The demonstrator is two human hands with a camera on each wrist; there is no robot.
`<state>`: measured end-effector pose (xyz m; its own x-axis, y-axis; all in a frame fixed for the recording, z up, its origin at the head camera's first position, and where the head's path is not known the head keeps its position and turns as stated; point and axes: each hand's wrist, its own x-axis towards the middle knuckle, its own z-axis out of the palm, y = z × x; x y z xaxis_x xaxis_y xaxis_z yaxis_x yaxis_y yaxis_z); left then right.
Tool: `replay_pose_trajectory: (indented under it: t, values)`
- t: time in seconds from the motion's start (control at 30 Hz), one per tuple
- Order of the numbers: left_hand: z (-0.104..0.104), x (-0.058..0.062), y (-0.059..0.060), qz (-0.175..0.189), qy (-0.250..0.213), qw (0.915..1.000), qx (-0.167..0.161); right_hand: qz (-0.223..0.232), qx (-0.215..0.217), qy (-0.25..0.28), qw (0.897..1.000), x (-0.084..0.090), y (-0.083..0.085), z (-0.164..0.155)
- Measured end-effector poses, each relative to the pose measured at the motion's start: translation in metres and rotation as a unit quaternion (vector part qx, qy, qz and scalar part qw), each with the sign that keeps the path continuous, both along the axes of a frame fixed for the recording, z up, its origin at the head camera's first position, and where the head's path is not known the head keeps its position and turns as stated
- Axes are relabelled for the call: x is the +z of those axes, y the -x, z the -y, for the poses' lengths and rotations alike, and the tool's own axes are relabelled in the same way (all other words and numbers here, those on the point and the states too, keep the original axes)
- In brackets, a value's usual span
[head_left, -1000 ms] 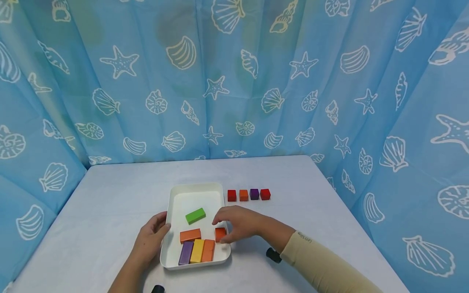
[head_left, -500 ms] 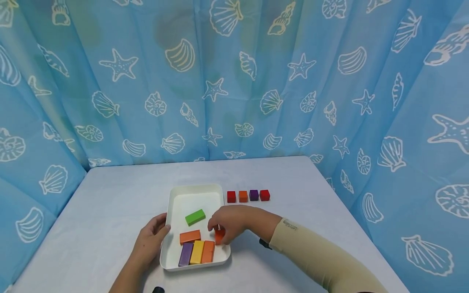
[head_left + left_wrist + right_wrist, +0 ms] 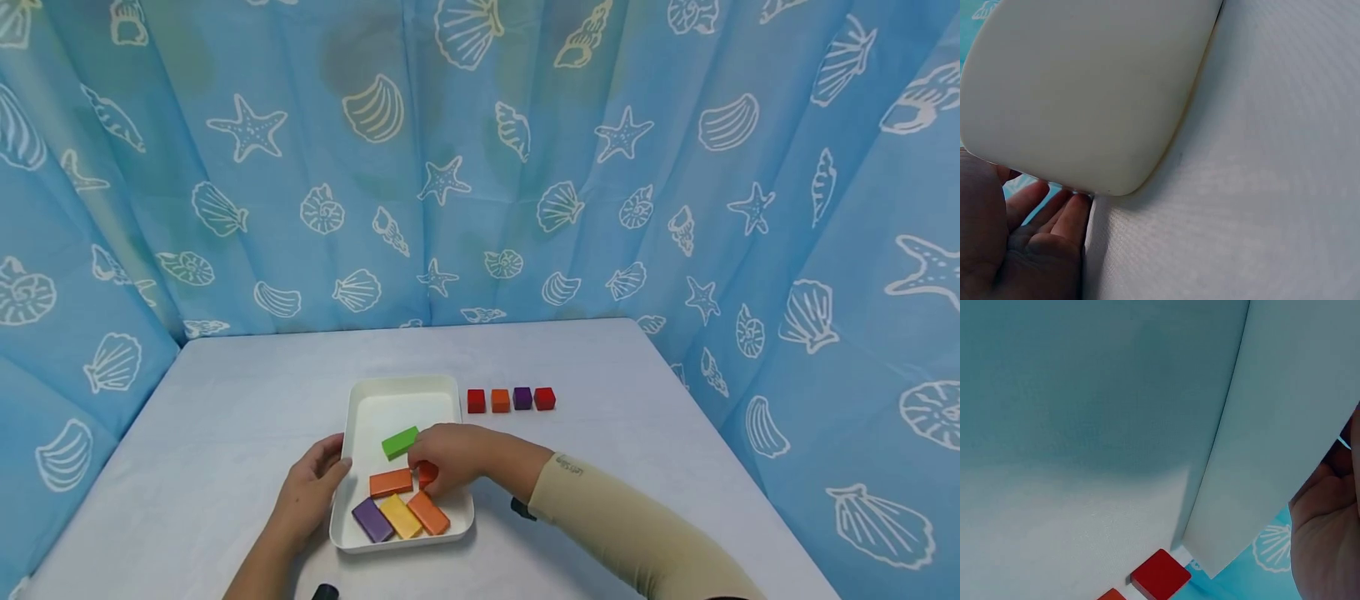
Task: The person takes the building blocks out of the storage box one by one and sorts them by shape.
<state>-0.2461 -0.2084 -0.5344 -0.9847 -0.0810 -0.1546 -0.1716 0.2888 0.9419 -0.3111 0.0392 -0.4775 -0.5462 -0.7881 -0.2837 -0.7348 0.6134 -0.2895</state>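
Note:
A white tray [image 3: 405, 410] lies on the table in the head view. My left hand [image 3: 306, 492] holds its left side, thumb at the rim and fingers along the outer wall; the left wrist view shows those fingers [image 3: 1072, 219] beside the wall. Inside the tray, my right hand [image 3: 457, 455] pinches a red-orange block [image 3: 427, 474], partly hidden by the fingers. Around it lie a green block [image 3: 400, 442], an orange block [image 3: 391, 482] set crosswise, and a slanted row of purple [image 3: 372, 520], yellow [image 3: 401, 517] and orange blocks [image 3: 429, 512].
Behind the tray's right side stands a row of small cubes: red [image 3: 476, 401], orange [image 3: 500, 401], purple [image 3: 522, 398] and another red cube [image 3: 544, 398]. A blue shell-patterned curtain [image 3: 465, 242] surrounds the white-covered table [image 3: 247, 400].
My right hand has closed its fingers on the red-orange block and moved it left across the tray. The purple, yellow and front orange blocks have turned aslant. My left hand stays at the tray.

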Motion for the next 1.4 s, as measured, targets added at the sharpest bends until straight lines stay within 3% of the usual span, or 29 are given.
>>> replay_pose_trajectory:
  t: [0.4, 0.77, 1.17, 1.4]
  values:
    - [-0.002, 0.003, 0.0, 0.001, 0.007, 1.0, -0.001, 0.055, -0.014, 0.026, 0.998, 0.0, 0.004, -0.009]
    - [-0.004, 0.0, -0.001, 0.011, 0.008, 0.9999, 0.001, 0.018, -0.008, 0.028, 0.999, -0.006, 0.001, -0.007]
    - [-0.004, -0.003, -0.003, -0.001, 0.009, 1.0, -0.003, 0.048, 0.004, 0.056, 0.997, -0.008, 0.003, -0.008]
    - [-0.002, 0.001, 0.0, -0.003, 0.012, 0.9999, -0.003, 0.024, -0.025, 0.079, 0.996, 0.007, 0.003, -0.017]
